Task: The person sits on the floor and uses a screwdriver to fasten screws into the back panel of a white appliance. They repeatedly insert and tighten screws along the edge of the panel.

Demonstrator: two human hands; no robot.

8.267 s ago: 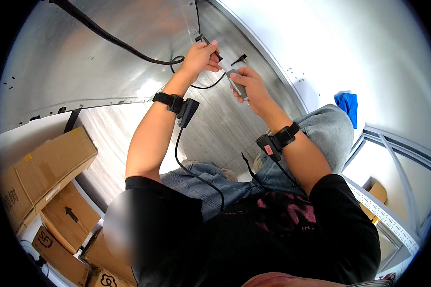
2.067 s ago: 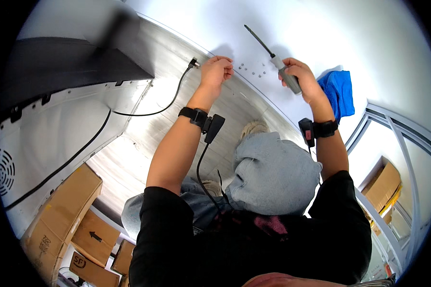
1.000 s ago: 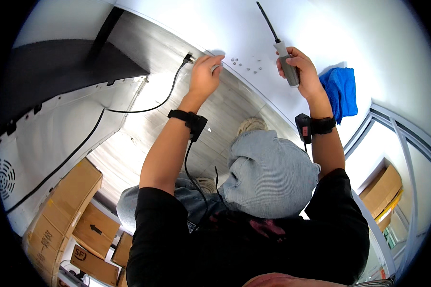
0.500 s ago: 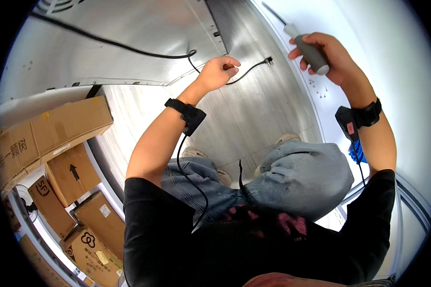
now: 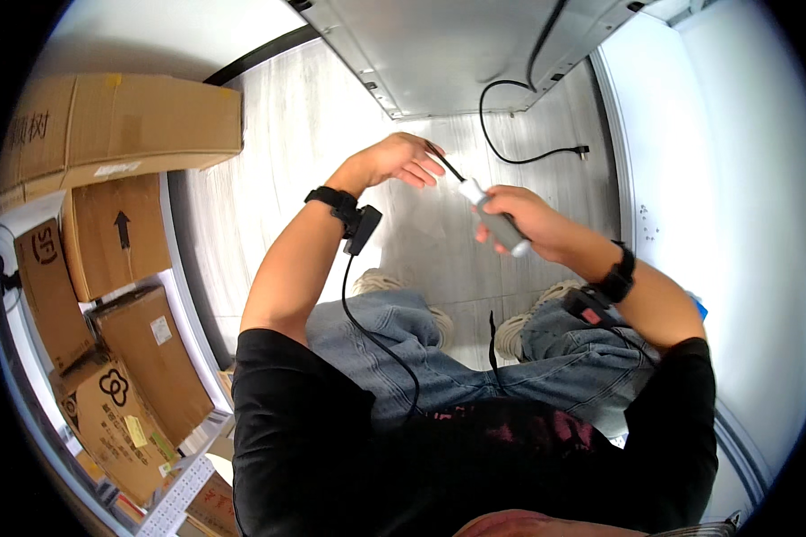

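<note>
A grey-handled screwdriver (image 5: 501,222) with a dark shaft is gripped in my right hand (image 5: 535,221), over the floor in front of me. Its shaft points up and left, and the tip comes close to the fingers of my left hand (image 5: 401,161). Whether the tip touches them I cannot tell. The left hand's fingers are loosely stretched and nothing shows in them. Beyond both hands stands a large metal appliance (image 5: 448,67). From it a black power cord (image 5: 485,116) loops down to a plug lying on the floor.
Several small screws (image 5: 647,224) lie on a white ledge (image 5: 658,125) at the right. Cardboard boxes (image 5: 143,116) are stacked on shelving along the left side. My knees and shoes are below my hands, on pale wood-look flooring (image 5: 278,116).
My right hand has brought the screwdriver from the white ledge leftward and nearer, to beside my left hand. My left hand's fingers have uncurled. The view has turned, shifting the appliance rightward.
</note>
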